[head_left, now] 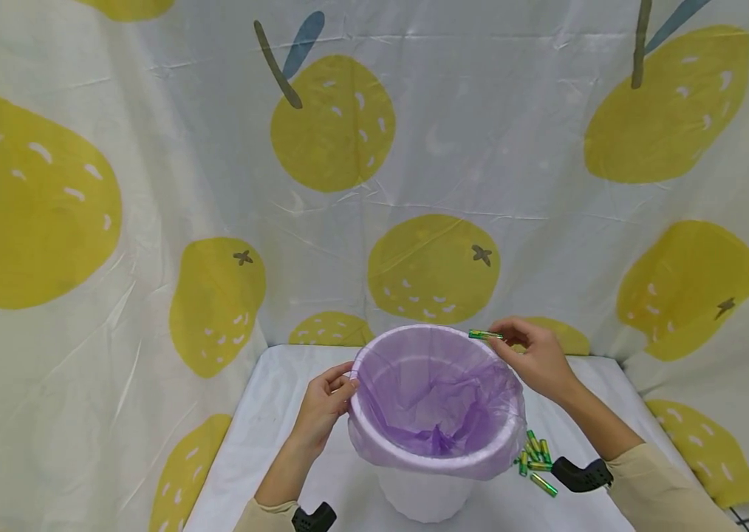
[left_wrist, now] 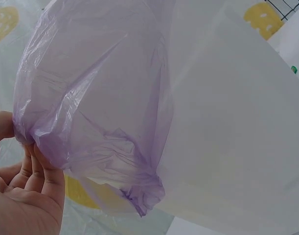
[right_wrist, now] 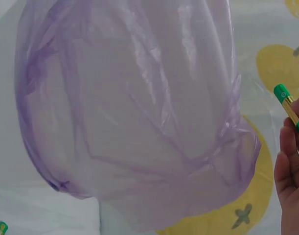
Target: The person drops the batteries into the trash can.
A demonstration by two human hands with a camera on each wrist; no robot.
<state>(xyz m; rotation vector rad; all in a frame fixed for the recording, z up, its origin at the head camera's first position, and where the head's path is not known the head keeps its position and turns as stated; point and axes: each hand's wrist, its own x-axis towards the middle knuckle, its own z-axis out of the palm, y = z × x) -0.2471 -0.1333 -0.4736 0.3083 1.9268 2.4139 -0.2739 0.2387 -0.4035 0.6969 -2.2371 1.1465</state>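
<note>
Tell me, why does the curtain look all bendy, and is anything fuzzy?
Head view: the wide lens bows the curtain at the edges. Right wrist view: the battery is sharp, the purple bag slightly soft. Left wrist view: soft, even light, no glare.

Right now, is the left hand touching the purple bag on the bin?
Touching. In the left wrist view the left hand's fingers press against the folded-over purple bag; the head view shows the left hand at the bin's rim.

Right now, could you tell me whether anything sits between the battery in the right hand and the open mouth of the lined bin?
Nothing visible does. The right hand pinches the battery just above the bin's far rim, and the purple liner gapes open below it. The left hand holds the near-left rim, clear of the opening.
</note>
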